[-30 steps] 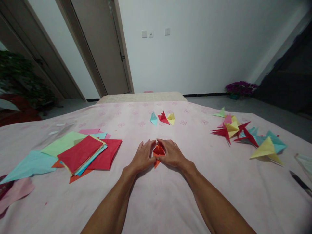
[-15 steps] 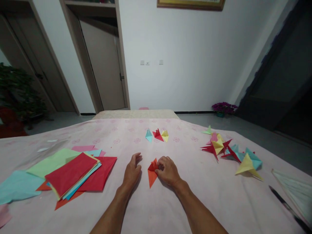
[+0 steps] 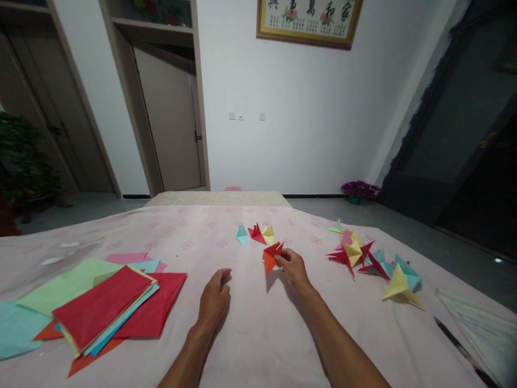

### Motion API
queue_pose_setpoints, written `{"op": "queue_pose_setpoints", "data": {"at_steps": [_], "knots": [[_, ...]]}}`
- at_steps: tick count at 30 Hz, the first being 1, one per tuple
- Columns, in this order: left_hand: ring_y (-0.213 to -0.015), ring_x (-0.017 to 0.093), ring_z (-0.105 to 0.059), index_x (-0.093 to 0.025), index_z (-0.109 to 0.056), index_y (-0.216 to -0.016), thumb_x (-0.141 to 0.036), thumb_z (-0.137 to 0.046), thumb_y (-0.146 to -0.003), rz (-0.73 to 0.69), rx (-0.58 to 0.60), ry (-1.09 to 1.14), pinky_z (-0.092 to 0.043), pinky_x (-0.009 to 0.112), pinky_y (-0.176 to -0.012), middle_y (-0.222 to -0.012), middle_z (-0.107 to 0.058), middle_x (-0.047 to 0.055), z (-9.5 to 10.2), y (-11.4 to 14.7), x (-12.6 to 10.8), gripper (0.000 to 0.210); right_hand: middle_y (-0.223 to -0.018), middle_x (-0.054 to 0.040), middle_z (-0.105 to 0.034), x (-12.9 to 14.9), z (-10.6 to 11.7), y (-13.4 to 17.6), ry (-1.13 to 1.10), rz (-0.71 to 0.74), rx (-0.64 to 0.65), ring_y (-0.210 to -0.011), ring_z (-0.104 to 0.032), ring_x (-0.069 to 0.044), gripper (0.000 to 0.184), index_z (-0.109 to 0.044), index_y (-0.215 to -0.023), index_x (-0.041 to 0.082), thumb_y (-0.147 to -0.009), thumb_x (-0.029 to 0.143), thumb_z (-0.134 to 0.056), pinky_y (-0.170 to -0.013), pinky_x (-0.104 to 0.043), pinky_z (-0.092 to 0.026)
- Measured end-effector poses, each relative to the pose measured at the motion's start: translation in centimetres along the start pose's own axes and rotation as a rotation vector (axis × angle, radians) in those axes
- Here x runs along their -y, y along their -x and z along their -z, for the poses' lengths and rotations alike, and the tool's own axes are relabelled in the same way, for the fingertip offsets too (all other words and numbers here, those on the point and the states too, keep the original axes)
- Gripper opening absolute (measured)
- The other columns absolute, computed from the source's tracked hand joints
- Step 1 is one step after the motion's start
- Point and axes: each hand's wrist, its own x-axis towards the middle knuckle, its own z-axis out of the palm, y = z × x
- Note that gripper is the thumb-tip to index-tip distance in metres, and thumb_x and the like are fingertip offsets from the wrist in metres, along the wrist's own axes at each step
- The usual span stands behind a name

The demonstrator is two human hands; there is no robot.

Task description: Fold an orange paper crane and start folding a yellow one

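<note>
My right hand (image 3: 294, 267) pinches an orange paper crane (image 3: 271, 257) by one side, holding it just above the tablecloth. Its shadow falls on the cloth below. My left hand (image 3: 215, 296) rests on the cloth to the left, loosely curved with thumb and fingers apart and nothing in it. Beyond the orange crane stand three small folded papers in a row: a light blue one (image 3: 241, 235), a red crane (image 3: 257, 233) and a yellow one (image 3: 269, 234).
On the left lies a pile of coloured paper sheets, a red stack (image 3: 105, 304) on top. Several folded paper cranes (image 3: 355, 253) are heaped on the right. A black pen (image 3: 460, 347) lies beside a clear plastic packet (image 3: 480, 323) at the right edge.
My right hand has lifted the orange crane and carried it forward and slightly right. My left hand has stayed on the cloth. The view has tilted up a little.
</note>
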Motion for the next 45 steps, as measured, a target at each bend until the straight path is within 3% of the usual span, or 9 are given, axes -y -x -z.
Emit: {"op": "queue_pose_setpoints", "data": {"at_steps": [5,9,18,23,27,35,41,45], "knots": [[-0.106,0.019,-0.064,-0.02,-0.063,-0.11,-0.003,-0.045,-0.072,-0.015,-0.012,-0.083,-0.046,0.034,-0.096,-0.113,-0.069,0.005,0.0,-0.1,-0.1,0.045,-0.063,-0.0018,-0.064,-1.9,2.8,-5.9,0.106,-0.017,-0.105,-0.056,-0.054,-0.016,0.021,-0.065,-0.077,0.017,-0.061,0.03,-0.06,-0.051,-0.026,-0.038],[-0.105,0.019,-0.064,-0.02,-0.065,-0.108,-0.005,-0.045,-0.074,-0.012,-0.013,-0.13,-0.046,0.034,-0.095,-0.111,-0.07,0.005,-0.1,-0.3,-0.3,0.042,-0.071,-0.0017,-0.069,-3.2,4.7,-10.3,0.232,0.036,-0.107,-0.066,-0.06,-0.018,0.018,-0.066,-0.073,0.019,-0.057,0.023,-0.06,-0.059,-0.026,-0.042],[-0.101,0.022,-0.063,-0.022,-0.067,-0.099,-0.01,-0.045,-0.074,-0.063,0.005,-0.215,-0.047,0.038,-0.092,-0.104,-0.07,0.004,-0.2,-0.5,-0.3,0.036,-0.094,-0.0028,-0.072,-3.7,6.8,-17.1,0.495,0.151,-0.165,-0.082,-0.061,-0.018,0.023,-0.068,-0.094,0.022,-0.078,0.025,-0.052,-0.072,-0.027,-0.042],[-0.101,0.023,-0.062,-0.022,-0.066,-0.098,-0.011,-0.044,-0.075,-0.051,0.02,-0.225,-0.046,0.038,-0.093,-0.104,-0.069,0.004,-0.4,-0.6,-0.2,0.034,-0.076,0.0003,-0.07,-6.2,6.4,-17.4,0.636,0.081,-0.018,-0.07,-0.059,-0.016,0.013,-0.07,-0.077,0.022,-0.069,0.017,-0.061,-0.062,-0.024,-0.036],[-0.101,0.023,-0.062,-0.022,-0.066,-0.097,-0.012,-0.042,-0.075,-0.041,0.036,-0.234,-0.045,0.039,-0.093,-0.104,-0.069,0.004,-0.4,-0.6,-0.2,0.034,-0.075,0.0006,-0.07,-7.7,6.3,-17.3,0.715,0.05,0.048,-0.069,-0.058,-0.015,0.012,-0.07,-0.075,0.021,-0.067,0.015,-0.063,-0.059,-0.024,-0.032],[-0.101,0.024,-0.063,-0.024,-0.069,-0.094,-0.014,-0.046,-0.075,-0.047,0.009,-0.234,-0.048,0.039,-0.092,-0.103,-0.07,0.004,-0.4,-0.7,-0.3,0.031,-0.082,-0.001,-0.07,-7.4,6.0,-18.4,0.792,0.073,0.075,-0.074,-0.057,-0.016,0.012,-0.071,-0.078,0.023,-0.069,0.017,-0.063,-0.062,-0.025,-0.032],[-0.102,0.024,-0.063,-0.024,-0.068,-0.095,-0.015,-0.045,-0.076,-0.036,0.02,-0.241,-0.047,0.039,-0.092,-0.104,-0.07,0.005,-0.5,-0.7,-0.3,0.032,-0.074,-0.0025,-0.067,-7.0,5.3,-18.4,0.793,0.1,0.061,-0.08,-0.056,-0.019,0.005,-0.067,-0.067,0.021,-0.063,0.018,-0.069,-0.064,-0.026,-0.032],[-0.102,0.024,-0.062,-0.024,-0.068,-0.094,-0.014,-0.045,-0.076,-0.047,0.023,-0.247,-0.047,0.039,-0.092,-0.103,-0.07,0.004,-0.4,-0.7,-0.4,0.031,-0.071,0.0002,-0.066,-6.8,4.9,-18.3,0.728,0.092,0.041,-0.077,-0.056,-0.017,0.009,-0.068,-0.07,0.022,-0.062,0.025,-0.071,-0.063,-0.025,-0.034]]}}
